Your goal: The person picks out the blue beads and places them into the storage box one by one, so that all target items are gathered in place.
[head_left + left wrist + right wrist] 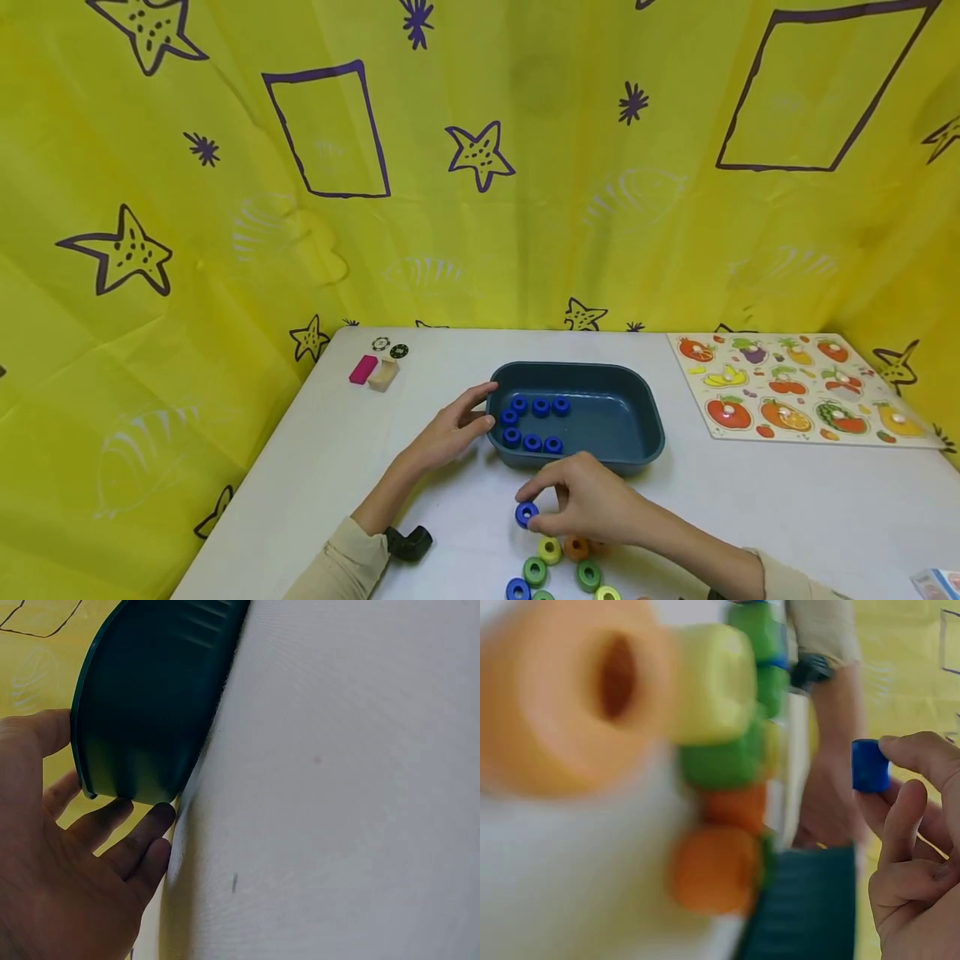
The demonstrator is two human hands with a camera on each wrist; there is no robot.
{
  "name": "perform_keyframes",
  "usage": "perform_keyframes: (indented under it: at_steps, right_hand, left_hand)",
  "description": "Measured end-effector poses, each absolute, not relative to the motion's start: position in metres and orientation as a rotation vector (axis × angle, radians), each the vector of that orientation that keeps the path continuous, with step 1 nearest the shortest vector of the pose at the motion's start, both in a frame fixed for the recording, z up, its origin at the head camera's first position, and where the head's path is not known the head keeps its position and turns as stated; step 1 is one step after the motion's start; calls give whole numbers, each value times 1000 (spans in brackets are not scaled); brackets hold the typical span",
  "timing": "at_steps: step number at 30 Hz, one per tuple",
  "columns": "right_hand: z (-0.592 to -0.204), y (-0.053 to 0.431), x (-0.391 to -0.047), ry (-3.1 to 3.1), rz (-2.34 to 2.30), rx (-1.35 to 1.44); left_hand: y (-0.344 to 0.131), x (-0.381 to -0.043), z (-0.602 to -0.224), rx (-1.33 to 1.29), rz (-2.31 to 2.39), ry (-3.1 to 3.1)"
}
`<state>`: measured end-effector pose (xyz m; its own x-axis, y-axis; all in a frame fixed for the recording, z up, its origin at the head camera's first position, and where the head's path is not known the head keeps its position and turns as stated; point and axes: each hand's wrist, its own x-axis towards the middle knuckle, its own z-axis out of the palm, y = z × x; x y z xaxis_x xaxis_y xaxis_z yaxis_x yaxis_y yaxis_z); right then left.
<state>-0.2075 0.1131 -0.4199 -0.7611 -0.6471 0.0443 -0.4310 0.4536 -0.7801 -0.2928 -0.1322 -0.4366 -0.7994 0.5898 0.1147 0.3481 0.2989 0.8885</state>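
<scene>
My right hand (592, 500) pinches a blue bead (527, 514) with a hole through its middle, between thumb and fingertips. It holds the bead in front of the near side of a dark teal plastic tub (622, 429). In the right wrist view the same blue bead (870, 766) shows side-on at the fingertips. My left hand (450, 429) rests its fingertips on the tub's left end, fingers spread. In the left wrist view those fingertips (161, 817) lie along the tub's outer wall (135, 712). Several blue beads (532, 442) lie in the tub's left half.
Green, yellow, orange and blue beads (588, 575) cluster on the white table below my right hand. A fruit puzzle board (810, 392) lies at the right. Back left are a pink block (363, 369), a wooden piece (383, 375) and two round chips (399, 351). Yellow curtain (540, 250) surrounds the table.
</scene>
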Motion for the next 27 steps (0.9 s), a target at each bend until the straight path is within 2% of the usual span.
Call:
perform_keyframes:
  at_steps: [6,10,20,27]
  right_hand:
    - [-397,130,-230,2636,-1226,-1019]
    - [-394,141,-254,2724,-1229,-968]
    - [-426,151,-312,2698,-1176,-931]
    - [-443,146,-328,2619,-1130,-951]
  left_hand:
    - [-131,-293,-437,847,1503,2337]
    - [-131,-292,-437,841,1509,2338]
    - [-132,-292,-436,838,1514,2324]
    - [-132,-292,-436,851,1513,2309]
